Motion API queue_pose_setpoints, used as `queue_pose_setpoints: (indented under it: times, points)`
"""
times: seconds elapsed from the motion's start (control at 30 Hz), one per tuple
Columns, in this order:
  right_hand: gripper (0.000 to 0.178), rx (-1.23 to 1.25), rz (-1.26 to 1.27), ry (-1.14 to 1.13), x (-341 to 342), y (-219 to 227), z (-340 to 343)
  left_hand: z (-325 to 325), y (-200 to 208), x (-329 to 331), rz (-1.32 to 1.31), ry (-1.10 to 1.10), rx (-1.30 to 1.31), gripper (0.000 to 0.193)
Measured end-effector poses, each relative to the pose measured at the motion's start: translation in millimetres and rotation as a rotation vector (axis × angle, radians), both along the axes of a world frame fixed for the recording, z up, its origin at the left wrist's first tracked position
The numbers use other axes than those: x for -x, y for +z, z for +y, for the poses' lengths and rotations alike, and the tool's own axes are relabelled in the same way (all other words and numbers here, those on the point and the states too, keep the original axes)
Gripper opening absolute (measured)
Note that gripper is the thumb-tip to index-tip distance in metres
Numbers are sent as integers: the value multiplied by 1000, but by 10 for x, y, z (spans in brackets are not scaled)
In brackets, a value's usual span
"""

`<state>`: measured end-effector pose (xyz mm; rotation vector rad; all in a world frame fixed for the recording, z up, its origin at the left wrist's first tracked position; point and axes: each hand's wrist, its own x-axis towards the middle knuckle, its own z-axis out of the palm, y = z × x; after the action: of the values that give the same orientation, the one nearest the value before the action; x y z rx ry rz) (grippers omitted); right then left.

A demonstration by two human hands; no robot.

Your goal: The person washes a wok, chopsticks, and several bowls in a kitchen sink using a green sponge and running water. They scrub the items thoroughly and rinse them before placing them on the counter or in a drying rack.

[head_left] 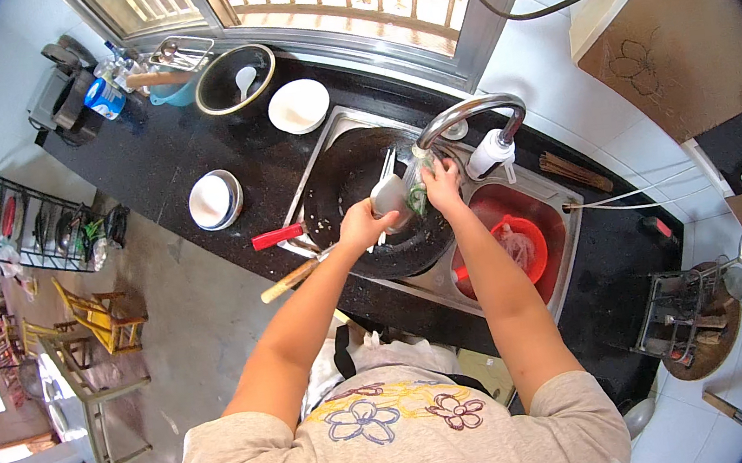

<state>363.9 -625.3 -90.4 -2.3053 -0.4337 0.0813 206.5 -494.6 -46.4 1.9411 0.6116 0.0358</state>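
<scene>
My left hand [361, 225] grips a pale bowl [388, 194], tilted on its side, above a large black wok [324, 181] set in the sink. Close by, my right hand [441, 181] is closed on a green-and-white cloth or scrubber [417, 198], partly hidden by the fingers, just beneath the spout of the curved tap [476, 106]. White chopsticks [388, 164] lean inside the wok behind the bowl. A red handle [278, 236] and a wooden handle [295, 277] stick out over the sink's left and front edges.
In the right basin sits a red plastic basket [538, 256] holding something pale. Stacked bowls [215, 200], a white bowl [298, 107] and a dark basin with a spoon [205, 92] stand on the black counter [142, 163]. A white filter [490, 154] hangs by the tap.
</scene>
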Motion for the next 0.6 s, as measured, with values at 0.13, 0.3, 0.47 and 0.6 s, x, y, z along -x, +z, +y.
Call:
queue_pose_setpoints:
  times: [0.13, 0.3, 0.47, 0.6]
  points:
    - [44, 123, -345, 129, -50, 347, -23, -12, 225, -139, 60, -71, 0, 35]
    - [43, -270, -49, 537, 161, 527, 116, 37, 327, -211, 59, -87, 6, 28]
    - [31, -558, 454, 593, 203, 380, 179, 151, 253, -217, 154, -82, -120, 31]
    - [40, -368, 73, 517, 161, 255, 284, 127, 372, -184, 96, -88, -203, 33]
